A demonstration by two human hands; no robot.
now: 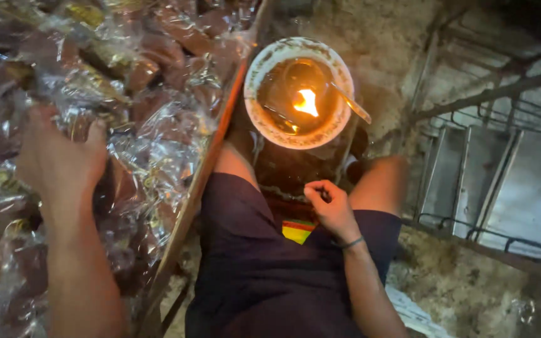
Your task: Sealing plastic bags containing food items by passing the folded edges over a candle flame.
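Head view, looking straight down: the biggest thing is the heap of clear plastic packets (151, 106) filling the left half, too many and too overlapped to count, each a crinkled see-through wrap over a brown lump, some with a gold-yellow strip of label. They lie on 1 wooden tray whose edge (205, 169) runs as a long slat from the upper middle down to the lower left.

Next in size are the person's 2 bare legs in dark shorts (264, 275), with 1 small patch of red, yellow and green (297, 230) at the hem between the thighs. To the right stand grey metal sheets and bars (502, 181) against a rough wall.

There is 1 round white bowl (259, 69) just beyond the knees, its rim stained, holding dark liquid and 1 small flame (307, 101) near the middle. 1 metal spoon (350, 103) rests in it, long axis slanting from the bowl's centre out over the right rim, handle pointing down-right.

The left hand (57, 159) lies on the packets, fingers spread and pressing into the wrap, thumb up; whether it grips 1 packet I cannot tell. The right hand (328, 203) hovers over the lap just below the bowl, fingers curled together with tips pinched; anything between them is too small to see. 1 thin band (350, 243) circles that wrist.
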